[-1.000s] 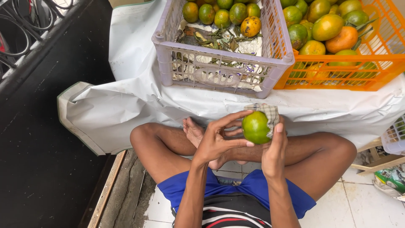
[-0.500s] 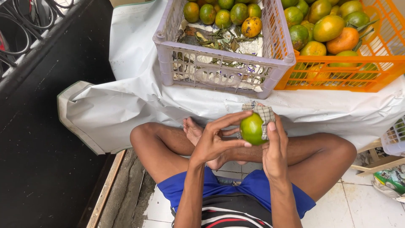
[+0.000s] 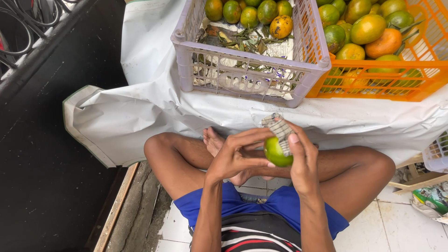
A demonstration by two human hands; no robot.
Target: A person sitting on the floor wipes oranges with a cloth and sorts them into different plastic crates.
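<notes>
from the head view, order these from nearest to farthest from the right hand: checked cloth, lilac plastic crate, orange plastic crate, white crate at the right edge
1. Checked cloth, under the right hand, against the round green fruit.
2. Lilac plastic crate, ahead, slightly left.
3. Orange plastic crate ahead-right and white crate far right: too close to call.

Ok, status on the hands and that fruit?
Left hand grips green fruit. Right hand presses checked cloth on it. Nothing in the way.

Lilac crate (image 3: 247,84) just beyond hands

The checked cloth (image 3: 279,130) has been dragged further over the green orange (image 3: 276,153). Less peel is left showing, and the fruit's been lowered a touch nearer.
</notes>
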